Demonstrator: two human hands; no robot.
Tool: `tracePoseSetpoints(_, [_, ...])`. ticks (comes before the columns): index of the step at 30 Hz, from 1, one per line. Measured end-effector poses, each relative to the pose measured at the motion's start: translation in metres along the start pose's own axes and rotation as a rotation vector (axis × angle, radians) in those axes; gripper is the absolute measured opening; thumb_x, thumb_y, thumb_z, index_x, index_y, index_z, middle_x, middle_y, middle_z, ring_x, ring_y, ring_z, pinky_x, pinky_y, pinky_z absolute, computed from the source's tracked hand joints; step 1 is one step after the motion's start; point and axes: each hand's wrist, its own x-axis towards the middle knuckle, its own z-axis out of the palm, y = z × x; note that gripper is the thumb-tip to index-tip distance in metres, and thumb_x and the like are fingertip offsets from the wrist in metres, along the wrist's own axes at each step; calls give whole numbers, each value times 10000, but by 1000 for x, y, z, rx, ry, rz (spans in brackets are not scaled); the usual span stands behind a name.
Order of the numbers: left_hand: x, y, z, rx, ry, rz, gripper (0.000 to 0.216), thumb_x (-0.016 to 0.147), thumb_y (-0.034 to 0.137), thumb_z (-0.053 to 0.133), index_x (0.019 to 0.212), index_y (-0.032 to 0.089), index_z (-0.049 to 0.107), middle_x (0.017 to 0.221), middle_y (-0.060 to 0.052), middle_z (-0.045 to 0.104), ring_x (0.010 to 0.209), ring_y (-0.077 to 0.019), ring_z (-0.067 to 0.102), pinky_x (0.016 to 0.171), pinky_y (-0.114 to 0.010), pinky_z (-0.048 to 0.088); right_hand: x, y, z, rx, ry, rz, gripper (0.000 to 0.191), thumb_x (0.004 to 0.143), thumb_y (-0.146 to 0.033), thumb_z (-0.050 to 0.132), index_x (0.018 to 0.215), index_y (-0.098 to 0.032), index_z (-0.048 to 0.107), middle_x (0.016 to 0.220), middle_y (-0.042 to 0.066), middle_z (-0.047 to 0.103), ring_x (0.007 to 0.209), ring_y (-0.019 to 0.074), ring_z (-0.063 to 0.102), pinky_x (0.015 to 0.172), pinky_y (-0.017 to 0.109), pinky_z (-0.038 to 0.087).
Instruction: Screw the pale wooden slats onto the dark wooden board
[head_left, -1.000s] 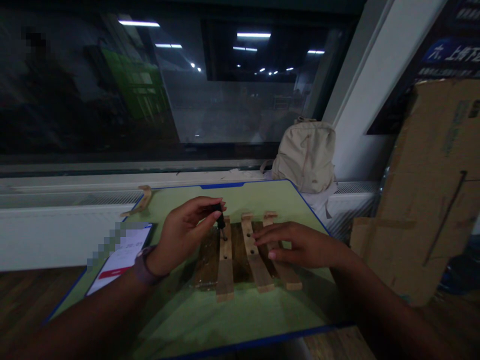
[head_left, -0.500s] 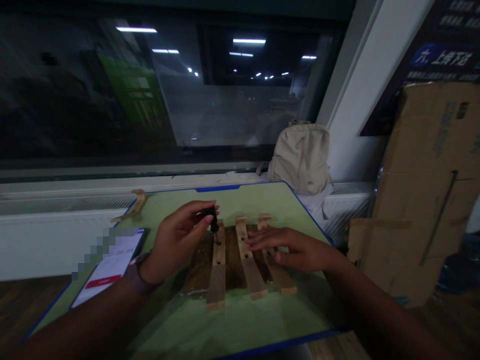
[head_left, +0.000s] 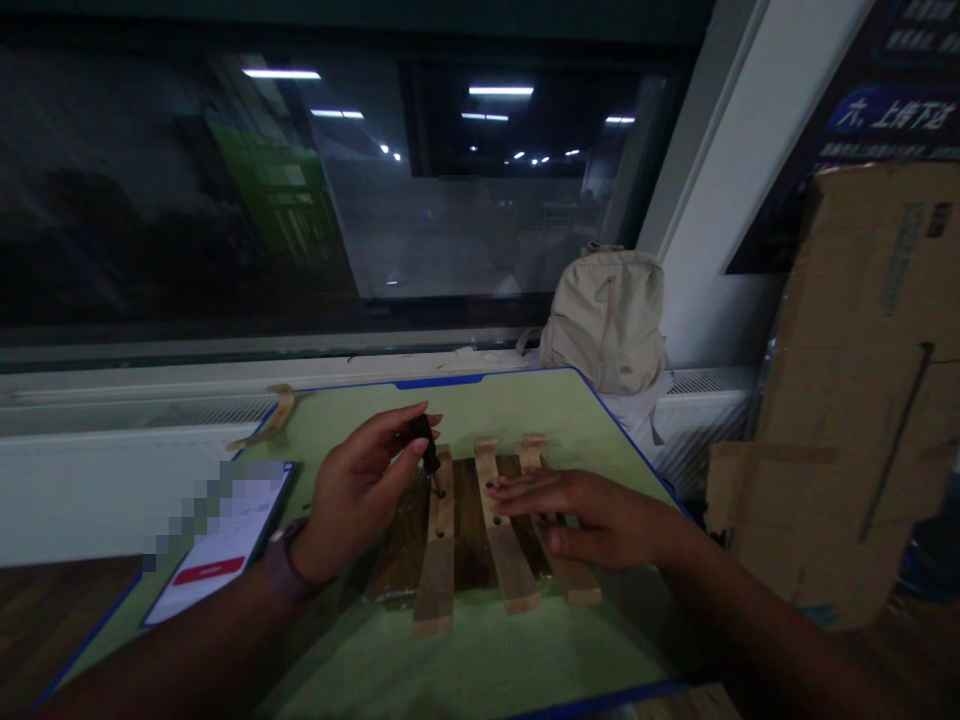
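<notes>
My left hand (head_left: pixel 367 480) grips a black-handled screwdriver (head_left: pixel 424 440), its tip standing at the upper hole of the left wooden piece (head_left: pixel 436 560). That piece is pale, long and curved at its far end, with two dark holes. My right hand (head_left: pixel 581 510) lies with fingers outstretched over the middle wooden piece (head_left: pixel 514 580) and the right wooden piece (head_left: pixel 574 575), partly hiding the right one. All three pieces rest across a dark brown wooden board (head_left: pixel 465 500) that looks wrapped in clear film.
The green table (head_left: pixel 360 660) has a blue edge. A tablet-like screen (head_left: pixel 217 560) lies at its left, and another curved wooden piece (head_left: pixel 279 415) sits at the far left corner. Behind stands a beige backpack (head_left: pixel 604 320); cardboard (head_left: pixel 847 400) leans at the right.
The view has shifted slightly, so everything sits a little lower. The screwdriver remains at the same hole, its handle tilted a little differently; my right hand stays over the pieces.
</notes>
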Motion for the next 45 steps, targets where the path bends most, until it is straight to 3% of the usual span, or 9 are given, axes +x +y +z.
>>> tracePoseSetpoints(9, [7,-1,2,62,55,184,202,792,202,699,984,220,637,988,-43,627,934,-156,633,807,-276,565,-2,1,-1,38,57,22,380,912,-348,583,1260,-198,614,1318,122,618,1259,206,546,1055,407,413])
tracePoseSetpoints(13, [7,-1,2,103,61,119,212,824,208,667,1032,221,632,965,-33,644,877,-144,655,778,-267,571,-10,3,-18,93,386,90,399,940,-482,488,881,-172,733,896,96,761,890,205,706,831,352,531])
tracePoseSetpoints(15, [5,-2,2,88,45,67,240,840,226,658,1078,220,625,997,-41,670,887,-150,673,801,-278,574,-14,10,-30,38,649,168,494,935,-541,450,693,-181,685,702,73,713,710,183,674,715,326,525])
tracePoseSetpoints(17, [3,-2,2,67,35,24,260,860,246,641,1117,216,614,1044,-52,692,933,-162,684,851,-295,570,-17,23,-40,-51,749,313,472,889,-559,520,618,-184,614,616,37,635,632,154,613,647,294,498])
tracePoseSetpoints(25, [-2,-4,0,29,14,1,292,881,252,625,1171,236,602,1114,-48,689,1007,-155,674,921,-288,547,-11,52,-28,166,263,628,487,817,-504,625,1171,-208,469,932,-3,544,619,94,562,474,206,442])
tracePoseSetpoints(31, [2,-8,0,4,-3,63,273,848,230,659,1117,228,613,1101,-52,664,1007,-169,661,882,-299,563,1,48,-11,148,233,510,435,800,-406,669,1121,-134,558,1032,60,613,886,168,592,734,282,487])
tracePoseSetpoints(36, [6,-9,1,79,48,180,235,807,195,685,1034,234,639,995,-19,638,912,-145,653,796,-265,578,3,58,-3,408,268,503,490,769,-389,705,1187,-180,559,1180,73,633,1039,211,602,879,343,482])
tracePoseSetpoints(40, [5,-7,2,97,41,172,233,815,212,675,1044,235,636,983,-27,653,884,-153,663,773,-278,591,-3,65,-7,437,209,496,568,782,-508,686,1236,-197,548,1161,70,638,959,187,615,793,302,501])
tracePoseSetpoints(45, [5,-7,3,45,56,166,249,793,180,691,1030,229,633,967,-26,655,874,-146,669,756,-258,595,-16,82,-22,276,207,609,546,906,-629,398,1101,-159,597,898,67,645,660,148,579,590,284,478])
